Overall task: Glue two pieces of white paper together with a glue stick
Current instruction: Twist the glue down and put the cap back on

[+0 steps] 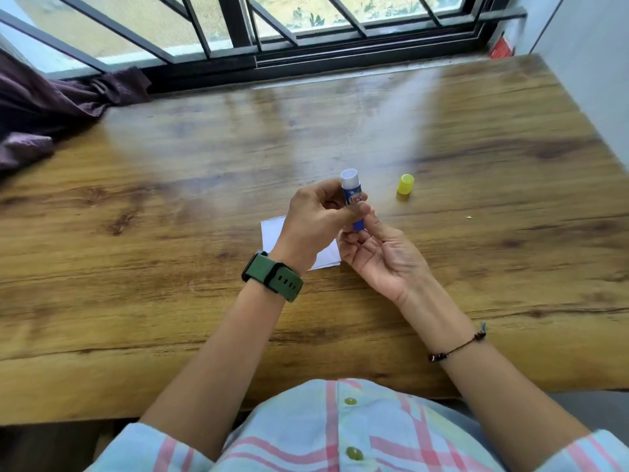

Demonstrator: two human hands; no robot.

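- Both hands are raised a little above the wooden table [170,206], working one small glue stick [352,195] between them.
- The left hand [315,223], with a green watch [272,276] on its wrist, has its fingers curled around the middle of the blue tube, thumb across the label.
- The right hand [377,253] lies palm up below it, with thumb and fingertips pinched on the tube's bottom end; a thin dark cord bracelet [456,349] circles that wrist.
- The glue stick stands nearly upright, tilted slightly away from the person, its white open mouth at the top with no cap on it.
- The yellow cap [405,185] stands on the table to the right of the hands, near them but apart.
- White paper [272,233] lies flat on the table directly under the hands, mostly hidden by them; I cannot tell whether it is one sheet or two.
- A dark purple cloth [51,107] is bunched at the far left by the barred window [238,28].
- The person wears a pale blue shirt with pink checks [340,437].
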